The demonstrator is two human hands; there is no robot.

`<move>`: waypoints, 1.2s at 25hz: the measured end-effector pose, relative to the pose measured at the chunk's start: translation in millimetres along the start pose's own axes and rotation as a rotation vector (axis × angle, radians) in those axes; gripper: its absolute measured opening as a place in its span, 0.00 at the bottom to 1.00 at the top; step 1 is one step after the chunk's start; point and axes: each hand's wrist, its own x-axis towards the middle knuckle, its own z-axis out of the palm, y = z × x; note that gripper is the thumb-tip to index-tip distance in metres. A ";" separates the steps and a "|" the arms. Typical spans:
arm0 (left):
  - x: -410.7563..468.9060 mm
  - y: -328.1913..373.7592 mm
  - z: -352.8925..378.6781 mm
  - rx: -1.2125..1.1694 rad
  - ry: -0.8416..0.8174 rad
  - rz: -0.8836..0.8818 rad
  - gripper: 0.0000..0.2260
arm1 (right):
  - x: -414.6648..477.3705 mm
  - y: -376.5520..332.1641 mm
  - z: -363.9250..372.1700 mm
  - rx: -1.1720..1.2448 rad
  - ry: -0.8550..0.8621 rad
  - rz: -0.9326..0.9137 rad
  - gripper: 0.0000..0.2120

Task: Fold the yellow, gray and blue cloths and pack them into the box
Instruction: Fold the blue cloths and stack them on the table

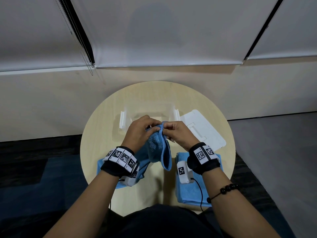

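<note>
Just before box (pixel 151 111), left hand (pixel 140 132) and right hand (pixel 179 133) together pinch blue cloth (pixel 158 148) top; long axis hangs downward, probably doubled.

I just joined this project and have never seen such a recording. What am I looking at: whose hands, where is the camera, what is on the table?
There is no machine here. A person works with bare hands, and the single picture comes from a camera on their head, looking down. The black wristbands carry black-and-white square patterns. On the round table stands a clear box, with its white lid lying to its right. The left hand and right hand pinch the top edge of a blue cloth with their fingers, so it hangs. A folded blue cloth lies under the right wrist. More blue cloth lies under the left wrist, perhaps part of the held one.
</note>
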 end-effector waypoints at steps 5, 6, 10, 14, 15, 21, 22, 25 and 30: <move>-1.5 1.5 5.4 0.053 0.050 -0.016 0.02 | -2.1 -2.5 -2.7 -0.275 0.019 -0.033 0.05; -2.3 1.8 4.3 0.046 0.104 -0.015 0.01 | -1.9 -1.7 -5.1 -0.419 0.051 -0.041 0.04; 2.9 9.7 -21.4 -0.060 0.343 -0.048 0.04 | -4.7 2.1 -14.5 -0.759 0.173 -0.062 0.07; 16.9 25.2 -47.4 -0.142 0.488 -0.047 0.04 | -5.6 0.2 -25.5 -0.314 0.160 -0.094 0.06; 19.8 27.5 -51.7 -0.164 0.542 -0.045 0.04 | -7.6 -3.0 -25.4 -0.167 0.113 -0.128 0.07; 29.5 44.7 -66.1 -0.299 0.636 -0.046 0.04 | -6.2 -2.9 17.7 -0.093 0.178 -0.296 0.14; 29.4 44.7 -69.0 -0.304 0.642 -0.044 0.04 | -5.0 -6.4 19.3 -0.049 0.256 -0.316 0.09; 24.9 35.5 -78.5 -0.267 0.684 -0.037 0.03 | -3.1 -31.0 5.0 0.149 0.361 -0.360 0.09; 18.7 33.0 -72.1 -0.225 0.700 -0.101 0.04 | -2.1 -62.6 -10.5 0.188 0.337 -0.398 0.12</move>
